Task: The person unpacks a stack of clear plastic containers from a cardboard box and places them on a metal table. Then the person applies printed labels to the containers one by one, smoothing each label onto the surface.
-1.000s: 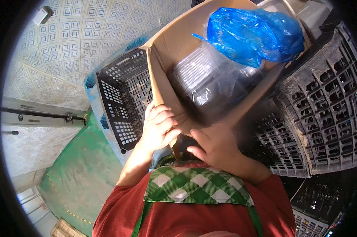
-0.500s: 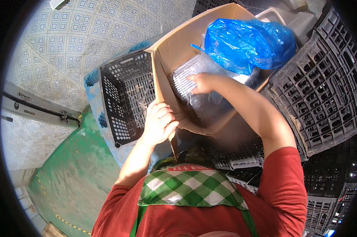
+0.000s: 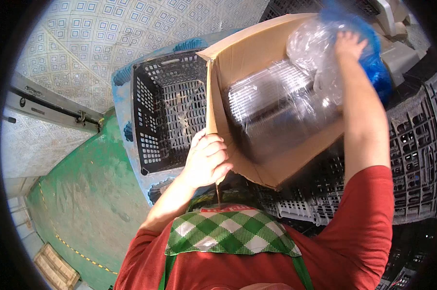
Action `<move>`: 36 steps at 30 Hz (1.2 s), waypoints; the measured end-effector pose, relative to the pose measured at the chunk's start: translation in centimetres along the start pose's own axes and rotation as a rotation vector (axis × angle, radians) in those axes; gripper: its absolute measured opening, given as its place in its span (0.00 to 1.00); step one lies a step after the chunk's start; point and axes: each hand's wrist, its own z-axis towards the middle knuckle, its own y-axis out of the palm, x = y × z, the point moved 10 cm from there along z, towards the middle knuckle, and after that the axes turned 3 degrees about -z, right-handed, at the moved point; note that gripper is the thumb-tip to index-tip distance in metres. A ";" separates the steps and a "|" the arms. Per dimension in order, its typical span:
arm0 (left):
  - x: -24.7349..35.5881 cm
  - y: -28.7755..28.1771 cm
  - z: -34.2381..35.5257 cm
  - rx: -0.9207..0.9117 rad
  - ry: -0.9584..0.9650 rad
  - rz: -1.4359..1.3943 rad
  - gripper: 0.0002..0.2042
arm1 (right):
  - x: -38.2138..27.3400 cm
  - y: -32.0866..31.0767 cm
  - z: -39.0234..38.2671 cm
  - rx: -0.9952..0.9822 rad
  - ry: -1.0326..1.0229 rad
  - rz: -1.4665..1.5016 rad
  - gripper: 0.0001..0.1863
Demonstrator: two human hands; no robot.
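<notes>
My left hand [image 3: 207, 159] is closed around the near left edge of a cardboard box [image 3: 254, 53]. Higher up on the right, my right hand [image 3: 350, 46] lies with spread fingers against a blue plastic bag [image 3: 379, 72] and a crumpled clear plastic bag [image 3: 308, 46]. The blue bag is smeared by motion at its top and sits at the box's right rim. Inside the box, a stack of ribbed, clear plastic pieces [image 3: 257, 94] rests in clear wrap; their exact kind is hard to make out.
Left of the box, a black plastic crate [image 3: 179, 111] stands on a blue pallet [image 3: 124, 96]. More black crates [image 3: 411, 145] are stacked to the right. Green floor [image 3: 93, 193] stretches at the left, below a tile-patterned wall [image 3: 97, 43]. A wooden pallet [image 3: 56, 266] lies at lower left.
My right hand has left the ribbed pieces and moved up and right to the bags. The blue bag has shifted right, uncovering the clear bag and more of the stack. My left hand keeps its hold.
</notes>
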 end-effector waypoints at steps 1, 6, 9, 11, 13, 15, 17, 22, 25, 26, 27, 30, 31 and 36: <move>-0.1 0.1 -0.1 0.003 -0.007 0.006 0.13 | 1.6 -0.9 1.6 0.005 0.056 -0.047 0.25; -0.3 0.2 -0.2 0.017 -0.026 -0.018 0.12 | 15.8 -1.8 7.4 0.105 0.464 -0.011 0.26; -0.4 0.5 0.0 0.012 -0.051 -0.029 0.13 | 16.3 1.5 9.0 -0.138 0.509 0.345 0.28; -0.6 0.6 -0.1 0.005 -0.068 -0.005 0.13 | 11.4 4.5 10.0 -0.245 0.439 0.496 0.27; -0.5 0.7 -0.1 -0.005 -0.054 -0.027 0.13 | 7.1 7.3 10.0 -0.277 0.301 0.563 0.27; -0.5 0.9 -0.1 0.011 -0.033 -0.039 0.13 | 3.5 8.4 9.7 -0.266 0.189 0.611 0.26; -0.6 0.9 0.1 0.027 -0.022 -0.046 0.13 | 1.6 8.4 9.4 -0.257 0.130 0.646 0.26; -0.7 1.0 0.3 0.014 -0.020 -0.073 0.13 | -1.0 6.6 8.8 -0.209 0.019 0.700 0.24; -0.7 1.0 0.6 0.004 -0.014 -0.073 0.13 | -3.3 3.9 8.1 -0.165 -0.063 0.740 0.23; -0.8 1.0 0.6 0.007 -0.015 -0.071 0.13 | -4.7 2.5 8.0 -0.145 -0.101 0.762 0.23; -0.9 1.0 0.5 0.013 -0.017 -0.073 0.13 | -6.3 1.2 7.8 -0.130 -0.138 0.781 0.23; -0.9 1.2 0.8 0.021 0.004 -0.091 0.13 | -9.0 -0.9 6.3 -0.105 -0.213 0.825 0.22; -0.8 1.3 1.0 0.018 0.009 -0.096 0.13 | -9.2 -1.3 5.9 -0.094 -0.232 0.834 0.22; -0.9 1.3 0.5 -0.008 0.006 -0.117 0.13 | 2.1 3.5 3.8 -0.093 -0.187 0.734 0.21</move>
